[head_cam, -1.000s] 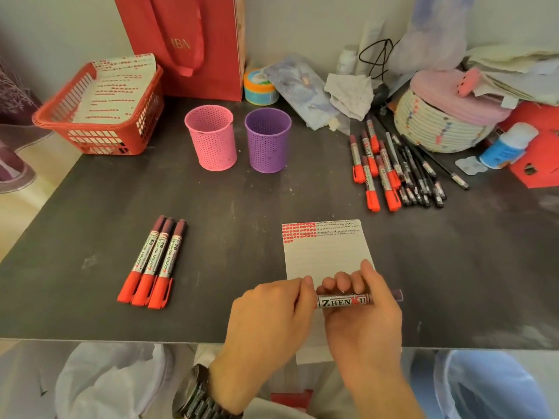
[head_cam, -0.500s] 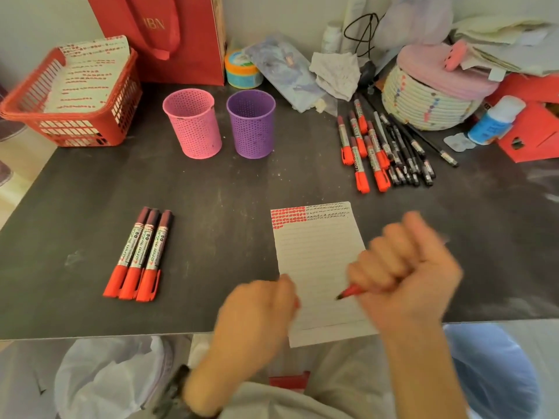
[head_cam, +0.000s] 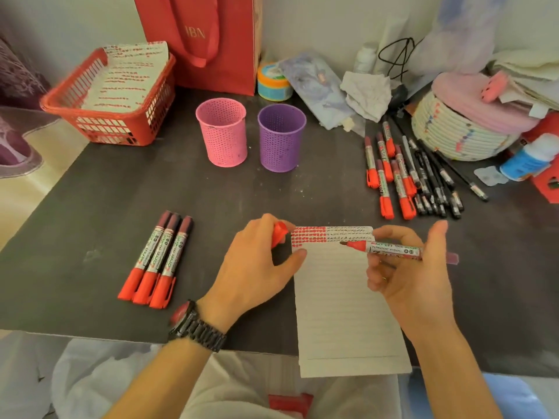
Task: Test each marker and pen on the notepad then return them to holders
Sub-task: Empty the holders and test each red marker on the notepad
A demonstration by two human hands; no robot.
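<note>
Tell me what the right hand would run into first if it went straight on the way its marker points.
Probably the red cap pinched in the left hand. The right hand aims the marker leftward over the notepad; its height above the paper is unclear.

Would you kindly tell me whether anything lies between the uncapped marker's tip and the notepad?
Nothing visible does. The right hand holds the marker, tip over the top of the notepad; the left hand, gripping the cap, rests at the page's left edge, clear of it.
</note>
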